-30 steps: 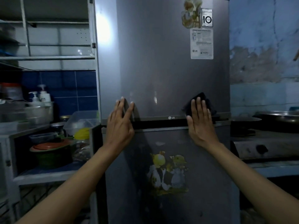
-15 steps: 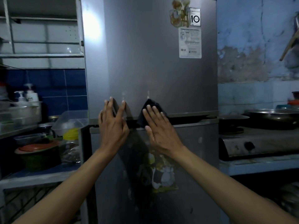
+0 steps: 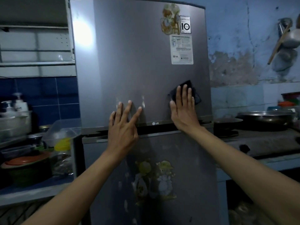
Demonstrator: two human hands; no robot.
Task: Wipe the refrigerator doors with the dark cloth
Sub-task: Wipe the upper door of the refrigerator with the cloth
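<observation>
A grey two-door refrigerator fills the middle of the view, its upper door (image 3: pixel 138 62) above a dark seam and its lower door (image 3: pixel 191 168) below. My right hand (image 3: pixel 184 111) lies flat on the upper door near its right edge, pressing the dark cloth (image 3: pixel 194 93) against the metal; the cloth shows above and right of my fingers. My left hand (image 3: pixel 122 129) rests flat with fingers spread across the seam between the doors, holding nothing.
Stickers (image 3: pixel 181 49) sit on the upper door's right side, and faded cartoon stickers (image 3: pixel 154 177) on the lower door. A shelf with bowls and containers (image 3: pixel 27 163) stands at left. A stove counter with a wok (image 3: pixel 264 117) is at right.
My right hand slid the cloth from the door's middle to its right side and slightly up. My left hand stayed on the seam. The camera view tilted upward.
</observation>
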